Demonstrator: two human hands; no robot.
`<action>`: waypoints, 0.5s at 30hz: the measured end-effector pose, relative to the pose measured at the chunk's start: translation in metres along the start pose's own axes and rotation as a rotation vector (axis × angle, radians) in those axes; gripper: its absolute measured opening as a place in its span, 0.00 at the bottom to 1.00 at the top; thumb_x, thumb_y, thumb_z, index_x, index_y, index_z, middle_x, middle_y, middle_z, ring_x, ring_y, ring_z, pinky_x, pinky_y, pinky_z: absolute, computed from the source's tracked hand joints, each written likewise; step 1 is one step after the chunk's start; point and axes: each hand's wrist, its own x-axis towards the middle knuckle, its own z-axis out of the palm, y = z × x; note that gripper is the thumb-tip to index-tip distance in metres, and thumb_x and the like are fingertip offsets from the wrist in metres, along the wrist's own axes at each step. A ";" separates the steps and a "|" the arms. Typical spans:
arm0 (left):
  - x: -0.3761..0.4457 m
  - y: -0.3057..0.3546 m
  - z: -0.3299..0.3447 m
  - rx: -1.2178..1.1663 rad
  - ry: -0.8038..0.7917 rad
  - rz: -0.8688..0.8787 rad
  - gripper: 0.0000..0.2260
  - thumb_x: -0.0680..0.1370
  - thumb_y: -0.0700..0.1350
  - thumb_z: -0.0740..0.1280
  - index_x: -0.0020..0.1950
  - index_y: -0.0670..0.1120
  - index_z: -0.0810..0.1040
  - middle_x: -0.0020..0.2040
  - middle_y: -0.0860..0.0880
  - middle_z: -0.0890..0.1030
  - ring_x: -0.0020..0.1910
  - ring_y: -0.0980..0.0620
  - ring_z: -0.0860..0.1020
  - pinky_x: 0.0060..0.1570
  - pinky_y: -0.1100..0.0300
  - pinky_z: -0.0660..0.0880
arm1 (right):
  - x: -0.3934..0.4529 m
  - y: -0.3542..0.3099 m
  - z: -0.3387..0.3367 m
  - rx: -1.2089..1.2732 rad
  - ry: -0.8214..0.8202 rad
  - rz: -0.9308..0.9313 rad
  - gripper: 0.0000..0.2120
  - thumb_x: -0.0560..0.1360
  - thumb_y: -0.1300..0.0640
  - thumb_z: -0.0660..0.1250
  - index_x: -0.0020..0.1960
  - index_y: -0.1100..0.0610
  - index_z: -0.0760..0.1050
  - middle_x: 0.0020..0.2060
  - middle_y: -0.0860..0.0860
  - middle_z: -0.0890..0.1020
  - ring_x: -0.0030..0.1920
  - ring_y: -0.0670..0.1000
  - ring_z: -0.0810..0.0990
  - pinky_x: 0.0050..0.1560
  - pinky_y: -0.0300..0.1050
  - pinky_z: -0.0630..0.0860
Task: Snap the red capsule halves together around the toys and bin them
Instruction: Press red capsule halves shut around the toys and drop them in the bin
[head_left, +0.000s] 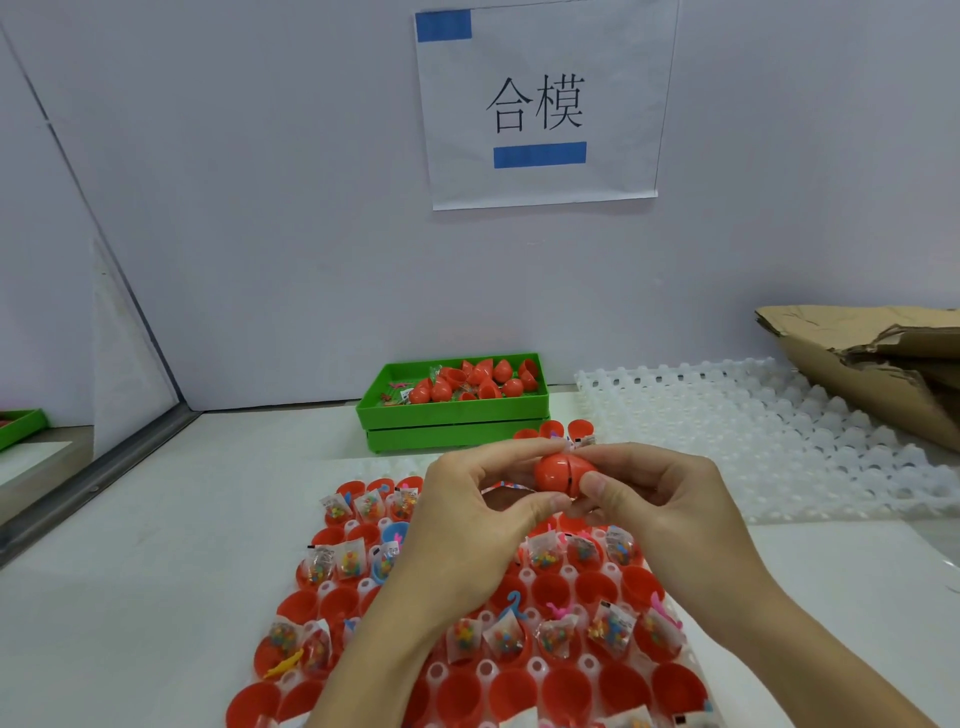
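Left hand (467, 514) and right hand (660, 499) at frame centre, fingers of both pinching one red capsule (560, 474), seam visible, above tray of red halves (566, 691), green bin (452, 410) behind on bench (156, 597)

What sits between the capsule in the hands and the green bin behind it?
In the head view, a few open red halves stand between the held capsule and the green bin.
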 end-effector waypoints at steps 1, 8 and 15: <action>0.000 0.000 0.000 0.005 0.003 -0.001 0.19 0.72 0.38 0.76 0.54 0.61 0.82 0.47 0.60 0.85 0.48 0.61 0.83 0.49 0.69 0.78 | 0.000 0.000 0.000 -0.002 0.002 -0.004 0.10 0.75 0.65 0.70 0.49 0.53 0.85 0.39 0.51 0.87 0.38 0.52 0.87 0.42 0.40 0.83; 0.000 -0.001 0.001 0.001 0.014 -0.017 0.17 0.71 0.39 0.77 0.53 0.59 0.83 0.45 0.58 0.86 0.46 0.59 0.84 0.49 0.64 0.80 | 0.000 0.002 0.003 -0.026 0.023 -0.046 0.10 0.75 0.64 0.70 0.47 0.49 0.85 0.38 0.49 0.87 0.37 0.49 0.87 0.40 0.37 0.81; 0.000 -0.004 0.002 -0.006 0.003 -0.017 0.16 0.73 0.39 0.76 0.55 0.57 0.83 0.47 0.55 0.86 0.47 0.58 0.84 0.50 0.62 0.81 | 0.002 0.003 0.000 -0.043 0.046 -0.025 0.13 0.73 0.68 0.72 0.45 0.50 0.85 0.39 0.48 0.88 0.35 0.51 0.86 0.37 0.36 0.81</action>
